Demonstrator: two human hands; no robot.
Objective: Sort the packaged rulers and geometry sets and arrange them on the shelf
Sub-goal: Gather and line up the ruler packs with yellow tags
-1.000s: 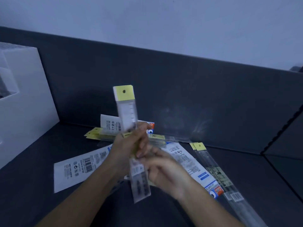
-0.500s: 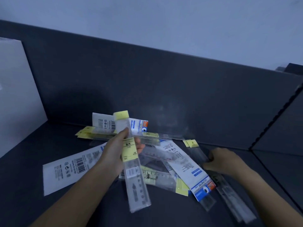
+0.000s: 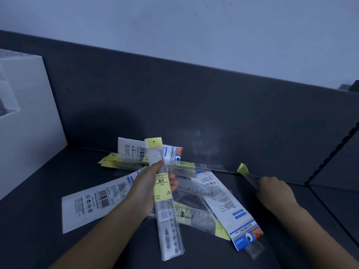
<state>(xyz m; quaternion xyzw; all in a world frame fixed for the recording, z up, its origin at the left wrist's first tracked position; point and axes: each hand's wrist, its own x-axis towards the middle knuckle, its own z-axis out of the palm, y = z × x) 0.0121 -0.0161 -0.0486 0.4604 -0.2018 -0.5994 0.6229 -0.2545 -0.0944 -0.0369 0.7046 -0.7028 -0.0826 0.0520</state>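
Note:
My left hand (image 3: 147, 185) grips a packaged clear ruler with a yellow header (image 3: 165, 199), held upright above the pile. My right hand (image 3: 274, 191) at the right holds another packaged ruler (image 3: 246, 172), its yellow end lifted off the shelf. Between them lies a loose pile on the dark shelf (image 3: 38, 220): several clear rulers with yellow labels (image 3: 186, 212), a white and blue geometry set pack (image 3: 233, 216), a second geometry pack (image 3: 93, 202) face down at the left, and a third (image 3: 134, 148) leaning at the back.
A white box (image 3: 29, 121) stands at the left edge. A dark back panel (image 3: 194, 105) rises behind the pile. A seam (image 3: 330, 206) divides the shelf at the right.
My right hand left the ruler in my left hand, moved right, and lifted a ruler from the shelf. My left hand still holds its ruler.

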